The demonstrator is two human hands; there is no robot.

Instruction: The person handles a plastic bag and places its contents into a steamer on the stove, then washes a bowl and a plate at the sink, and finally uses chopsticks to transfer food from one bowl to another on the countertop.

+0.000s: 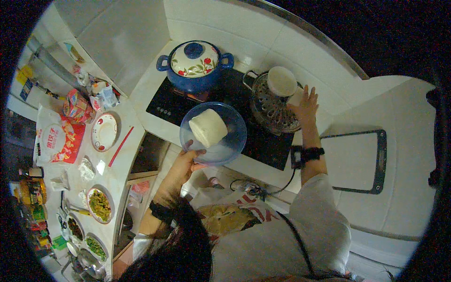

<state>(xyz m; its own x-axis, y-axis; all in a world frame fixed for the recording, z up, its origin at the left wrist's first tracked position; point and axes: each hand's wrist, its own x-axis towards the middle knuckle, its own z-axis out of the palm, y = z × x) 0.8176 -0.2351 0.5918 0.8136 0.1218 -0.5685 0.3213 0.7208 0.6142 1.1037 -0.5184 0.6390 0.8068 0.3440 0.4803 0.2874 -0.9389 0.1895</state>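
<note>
My left hand [192, 158] grips the near rim of a clear bluish plastic bowl [234, 141], which holds a white steamed bun [208, 128]. The bowl is held up over the front edge of a black cooktop [260, 141]. My right hand [306, 105] is spread at the right side of a metal steamer [271, 109] with a perforated rack; its fingertips point away from me. A pale piece, perhaps another bun, lies by the palm, and whether I grip it I cannot tell. A white bowl [282, 81] sits on the steamer's far part.
A blue lidded pot [195, 75] stands on the cooktop's back left. On the left counter are a white plate [104, 132], a red chopstick [121, 147], a food bag [61, 139] and dishes of food [99, 205]. Tiled walls bound the cooktop behind and right.
</note>
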